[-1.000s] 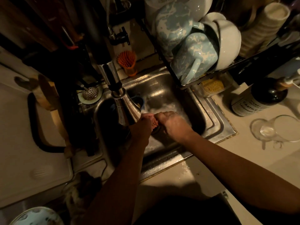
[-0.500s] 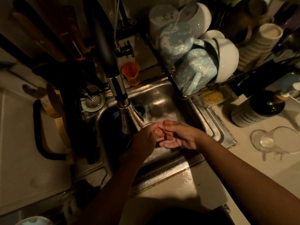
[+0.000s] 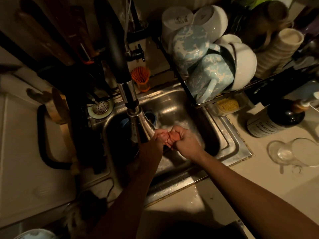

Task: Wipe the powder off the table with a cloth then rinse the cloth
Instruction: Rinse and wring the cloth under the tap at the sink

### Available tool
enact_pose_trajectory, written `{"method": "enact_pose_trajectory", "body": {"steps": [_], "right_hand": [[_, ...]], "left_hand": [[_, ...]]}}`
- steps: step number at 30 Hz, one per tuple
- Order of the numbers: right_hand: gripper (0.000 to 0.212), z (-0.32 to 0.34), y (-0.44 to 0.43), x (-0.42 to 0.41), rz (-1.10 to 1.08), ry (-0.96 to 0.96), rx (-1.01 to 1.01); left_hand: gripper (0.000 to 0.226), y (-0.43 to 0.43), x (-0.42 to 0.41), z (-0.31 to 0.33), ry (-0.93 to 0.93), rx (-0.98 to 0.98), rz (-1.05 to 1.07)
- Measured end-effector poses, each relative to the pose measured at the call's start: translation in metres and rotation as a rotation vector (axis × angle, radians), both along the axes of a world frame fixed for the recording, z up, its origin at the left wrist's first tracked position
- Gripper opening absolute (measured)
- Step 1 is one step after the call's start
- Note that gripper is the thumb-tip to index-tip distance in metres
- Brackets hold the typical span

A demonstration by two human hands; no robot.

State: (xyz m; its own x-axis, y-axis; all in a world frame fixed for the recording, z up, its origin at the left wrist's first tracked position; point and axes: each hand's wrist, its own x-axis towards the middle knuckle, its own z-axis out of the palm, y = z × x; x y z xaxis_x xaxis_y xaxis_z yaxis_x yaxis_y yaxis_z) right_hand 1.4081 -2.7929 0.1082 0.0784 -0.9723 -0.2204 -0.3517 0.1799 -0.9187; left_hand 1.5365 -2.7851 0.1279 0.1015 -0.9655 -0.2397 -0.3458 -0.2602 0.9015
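Observation:
A small pinkish-red cloth is bunched up over the steel sink, just right of the chrome faucet head. My left hand and my right hand are both closed around it, fists side by side, so that only a strip of the cloth shows between them. The sink's bottom glistens wet behind my hands. The room is dim.
A dish rack full of mugs and bowls overhangs the sink's back right. A dark soap bottle and a glass mug stand on the right counter. An orange brush, a strainer and utensils crowd the left.
My right hand, fingers spread half a second ago, has closed into a fist on the cloth again. Both hands stay over the sink beside the faucet.

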Motion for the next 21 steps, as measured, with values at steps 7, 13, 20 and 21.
{"method": "enact_pose_trajectory", "body": {"steps": [7, 13, 20, 21], "right_hand": [[0.013, -0.014, 0.008, -0.007, 0.266, 0.313, -0.406], [0.013, -0.018, 0.011, -0.016, 0.232, 0.241, -0.120], [0.015, 0.007, 0.013, -0.019, -0.106, -0.537, 0.592], [0.009, 0.007, 0.013, -0.020, -0.109, -0.556, 0.614]], "left_hand": [[0.020, -0.009, -0.007, -0.031, 0.156, 0.279, 0.222], [0.020, -0.011, -0.008, -0.033, 0.109, 0.265, 0.104], [0.011, 0.003, 0.008, -0.025, 0.059, 0.042, -0.205], [0.012, 0.004, 0.007, -0.024, 0.047, 0.024, -0.222]]}}
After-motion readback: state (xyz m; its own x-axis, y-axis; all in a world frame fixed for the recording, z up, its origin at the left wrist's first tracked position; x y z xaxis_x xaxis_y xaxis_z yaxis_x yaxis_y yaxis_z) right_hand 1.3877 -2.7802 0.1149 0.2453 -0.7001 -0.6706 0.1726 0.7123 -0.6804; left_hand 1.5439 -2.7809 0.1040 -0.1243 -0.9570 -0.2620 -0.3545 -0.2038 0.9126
